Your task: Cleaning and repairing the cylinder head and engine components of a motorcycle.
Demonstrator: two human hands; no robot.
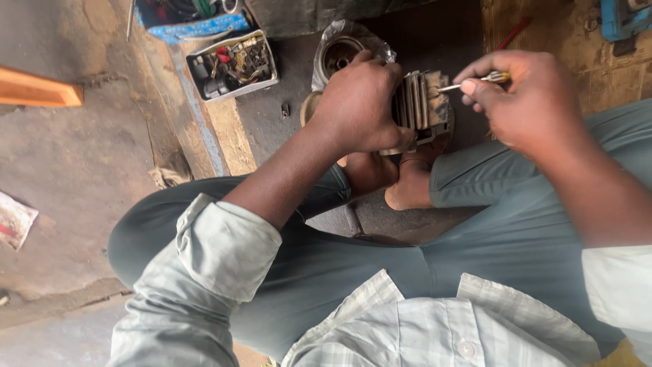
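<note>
Left hand (pixel 358 105) grips the finned block (pixel 421 105); right hand (pixel 519 98) pinches a screwdriver (pixel 475 81), tip at the block; scraping looks unfinished, grime remains.

Stained concrete floor (pixel 75 156), daylight, orange wooden plank (pixel 37 90)

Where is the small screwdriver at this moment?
In the head view, upper right of centre: the small screwdriver is pinched in the right hand, its tip at the finned metal part that the left hand grips.

Both hands are raised before the knees, left hand (pixel 356 105) curled closed, right hand (pixel 523 98) pinched.
</note>
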